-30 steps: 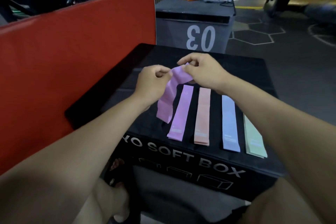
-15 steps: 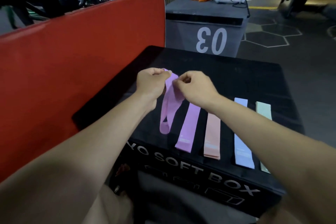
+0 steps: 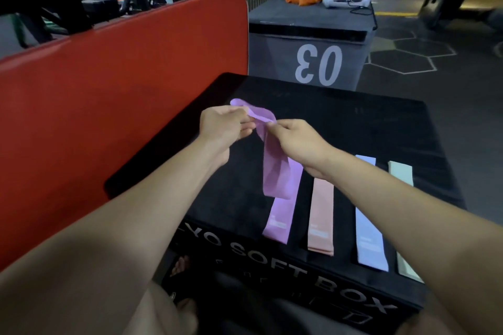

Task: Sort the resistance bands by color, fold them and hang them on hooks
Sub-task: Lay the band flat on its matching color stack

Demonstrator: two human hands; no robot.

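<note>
Purple stretchy fabric band [image 3: 272, 166] hung pinched between left hand [image 3: 224, 124] and right hand [image 3: 296, 141], half-folded; four flat bands [image 3: 321, 212] nearby unfolded, none hung.

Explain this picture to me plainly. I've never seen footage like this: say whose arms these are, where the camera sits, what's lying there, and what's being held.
No machine here: a person wears a camera on the head, looking down at their own arms. The left hand and right hand both pinch the top of a purple band, which hangs down between them. Four more bands lie flat, side by side, on a black soft box: a lilac band, a peach band, a pale blue band and a mint band.
</note>
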